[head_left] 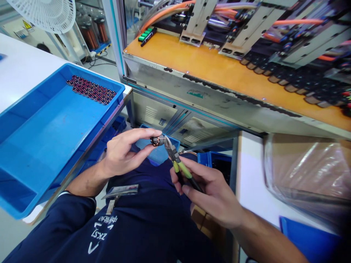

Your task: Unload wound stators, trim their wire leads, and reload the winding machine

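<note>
A small copper-wound motor core (155, 141) is sitting in mid-air in front of the person's torso, its coil end facing the camera and a darker body extending toward the right. The left hand (120, 151) is gripping it, thumb and forefinger closing on its rim from opposite sides. Judging by its size and make, it is probably being rather heavy for its bulk yet easy to carry in a fingertip pinch; the body is likely being stiff and a little slick, while the fine windings are likely being the fragile part, prone to nicks. The outer rim is offering the safest hold, with fingers staying off the copper.

Just beside its right end, the tips of the diagonal cutters (175, 159) are pointing upward; whether the blades are biting on anything, I cannot tell. The right hand (210, 186) is wrapping around their green-and-black handles.

Below the core, a blue bin (157, 157) is showing. Further left, a blue tray (49, 128) is resting on a white table (16, 65), with a packed batch of small wound parts (91, 89) lying in its far corner. Ahead, a black marker (148, 37) is lying on the machine's orange ledge (167, 49).
</note>
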The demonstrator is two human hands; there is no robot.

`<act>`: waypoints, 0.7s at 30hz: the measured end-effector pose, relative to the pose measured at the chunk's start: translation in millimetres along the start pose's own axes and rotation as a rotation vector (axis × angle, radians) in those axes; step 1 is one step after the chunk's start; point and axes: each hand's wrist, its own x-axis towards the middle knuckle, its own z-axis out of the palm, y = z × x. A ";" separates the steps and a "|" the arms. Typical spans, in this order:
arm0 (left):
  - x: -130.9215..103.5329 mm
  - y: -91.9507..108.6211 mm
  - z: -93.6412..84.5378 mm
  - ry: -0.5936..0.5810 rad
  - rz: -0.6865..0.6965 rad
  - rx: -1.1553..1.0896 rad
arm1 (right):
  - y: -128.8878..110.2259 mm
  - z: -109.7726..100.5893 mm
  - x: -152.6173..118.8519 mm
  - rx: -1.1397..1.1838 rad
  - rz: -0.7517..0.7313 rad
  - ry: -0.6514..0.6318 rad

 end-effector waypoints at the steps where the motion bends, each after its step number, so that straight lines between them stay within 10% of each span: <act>1: -0.2 0.1 -0.1 -0.005 -0.007 0.005 | -0.1 -0.5 1.2 -0.035 -0.011 0.018; 8: 0.5 0.7 -3.2 0.000 -0.136 -0.094 | 6.4 -8.5 13.2 -0.283 0.077 0.070; 12: -15.3 -1.8 -6.9 0.127 -0.660 -0.570 | -0.8 -29.5 34.1 -0.709 -0.066 0.068; 16: -43.0 5.2 -21.4 0.264 -1.094 -0.784 | -32.8 -86.6 95.3 -1.061 -0.407 0.221; 21: -66.0 34.1 -72.4 0.264 -1.257 -0.525 | -56.4 -165.3 215.3 -0.982 -0.506 0.279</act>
